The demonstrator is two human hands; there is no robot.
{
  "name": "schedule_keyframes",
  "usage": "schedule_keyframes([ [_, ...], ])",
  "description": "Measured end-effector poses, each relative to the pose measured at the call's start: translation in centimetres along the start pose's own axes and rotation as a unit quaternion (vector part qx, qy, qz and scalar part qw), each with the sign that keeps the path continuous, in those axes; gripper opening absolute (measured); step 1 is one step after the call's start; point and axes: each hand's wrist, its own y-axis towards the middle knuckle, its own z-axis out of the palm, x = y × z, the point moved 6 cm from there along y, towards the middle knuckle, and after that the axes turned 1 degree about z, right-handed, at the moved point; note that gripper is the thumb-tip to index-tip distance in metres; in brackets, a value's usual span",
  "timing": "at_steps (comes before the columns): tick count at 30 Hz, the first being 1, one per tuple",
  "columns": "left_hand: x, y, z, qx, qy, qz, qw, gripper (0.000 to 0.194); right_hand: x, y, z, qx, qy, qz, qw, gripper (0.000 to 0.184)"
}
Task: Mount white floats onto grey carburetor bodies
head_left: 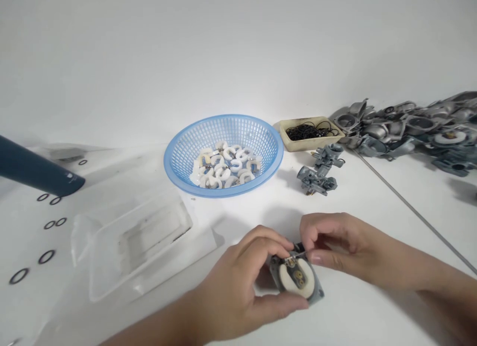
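My left hand (pixel 249 281) grips a grey metal carburetor body (pixel 316 292), thumb along its near edge and fingers over the far side. A white U-shaped float (pixel 286 279) lies on its upturned face, around small brass parts (pixel 299 276). At the float's hinge end, my right hand (pixel 331 241) pinches what looks like a thin metal pin (pixel 300 254) between thumb and forefinger. The fingers partly hide the far end of the carburetor body.
Beyond the hands stand a blue basket (pixel 223 192) of white floats, a tray (pixel 294 146) of black rubber rings and two more carburetor bodies (pixel 316 179). Metal parts (pixel 402 122) pile up at right. A clear plastic box (pixel 137 256), loose rings (pixel 46 256) and a dark cylinder (pixel 40 169) are left.
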Motion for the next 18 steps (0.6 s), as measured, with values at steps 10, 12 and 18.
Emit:
schedule_keyframes([
  [10,-0.8,-0.1,-0.1,-0.004,0.015,0.020,1.000,0.054,0.0,0.3,0.1,0.014,0.041,0.018,0.999,0.034],
  [12,-0.9,-0.1,-0.1,-0.003,0.018,0.036,0.999,0.056,0.1,0.1,0.2,0.016,0.033,0.015,0.999,0.034],
  [18,-1.1,0.0,-0.3,-0.019,0.039,0.051,0.998,0.052,0.7,-0.2,0.9,-0.022,-0.053,0.003,0.998,0.037],
])
